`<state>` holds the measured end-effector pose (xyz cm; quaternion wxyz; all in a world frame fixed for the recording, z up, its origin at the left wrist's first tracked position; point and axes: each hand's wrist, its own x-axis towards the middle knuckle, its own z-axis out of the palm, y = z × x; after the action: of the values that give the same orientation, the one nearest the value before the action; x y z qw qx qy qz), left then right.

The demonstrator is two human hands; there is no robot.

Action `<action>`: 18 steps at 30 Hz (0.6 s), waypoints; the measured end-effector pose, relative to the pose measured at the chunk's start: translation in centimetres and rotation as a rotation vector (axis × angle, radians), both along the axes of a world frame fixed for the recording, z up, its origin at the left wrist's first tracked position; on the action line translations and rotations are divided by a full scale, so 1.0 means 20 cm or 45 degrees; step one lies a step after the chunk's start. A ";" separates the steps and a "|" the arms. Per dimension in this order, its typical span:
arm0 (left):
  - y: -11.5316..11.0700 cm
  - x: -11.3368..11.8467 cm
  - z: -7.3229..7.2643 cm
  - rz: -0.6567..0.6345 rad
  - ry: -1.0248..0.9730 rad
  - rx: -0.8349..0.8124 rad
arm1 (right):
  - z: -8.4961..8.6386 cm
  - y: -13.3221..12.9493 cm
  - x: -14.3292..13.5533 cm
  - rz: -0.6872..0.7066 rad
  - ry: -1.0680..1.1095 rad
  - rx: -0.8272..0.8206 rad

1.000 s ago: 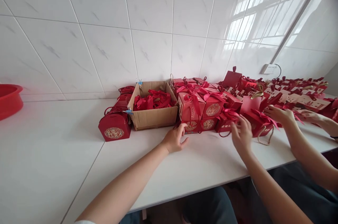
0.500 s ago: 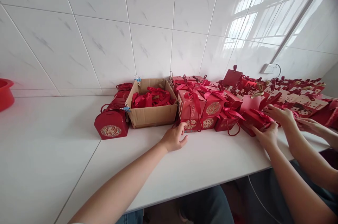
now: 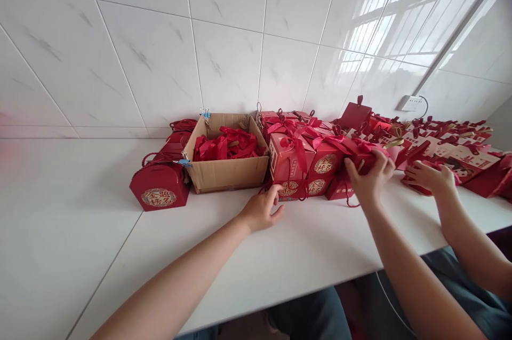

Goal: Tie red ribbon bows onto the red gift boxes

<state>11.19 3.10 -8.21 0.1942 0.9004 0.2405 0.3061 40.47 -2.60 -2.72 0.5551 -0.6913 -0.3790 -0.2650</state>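
Observation:
My left hand (image 3: 259,211) rests on the table with its fingers partly curled and apart, the fingertips against the lower front of the stacked red gift boxes (image 3: 324,165). My right hand (image 3: 372,179) grips a red box (image 3: 358,163) with a ribbon, above a lower red box (image 3: 339,189) at the stack's right end. The fingers partly hide the gripped box. Red ribbons (image 3: 228,145) fill an open cardboard box (image 3: 228,174) left of the stack.
Another person's hand (image 3: 434,177) touches a red item at the right. Many red and cream boxes (image 3: 460,156) stand behind it. A row of red boxes with cord handles (image 3: 160,188) stands left of the cardboard box. The tiled wall (image 3: 228,68) carries a power socket (image 3: 410,103).
My right hand has moved left with the red box, up to the stack. My left hand remains beside the stack. One of the other person's two hands is no longer visible. The view has shifted slightly.

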 end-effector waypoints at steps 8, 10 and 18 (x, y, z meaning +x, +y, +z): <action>-0.01 0.00 0.01 -0.003 0.000 -0.005 | -0.13 0.03 0.00 0.112 -0.097 0.040; 0.00 0.00 0.01 -0.006 -0.004 -0.006 | -0.13 0.07 0.01 0.117 -0.103 -0.011; 0.00 0.00 0.00 -0.017 -0.010 0.008 | -0.17 0.19 -0.03 0.093 -0.107 -0.020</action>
<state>11.28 3.16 -8.13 0.1945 0.9013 0.2330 0.3091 39.87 1.12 -6.12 0.5426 -0.6695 -0.4292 -0.2704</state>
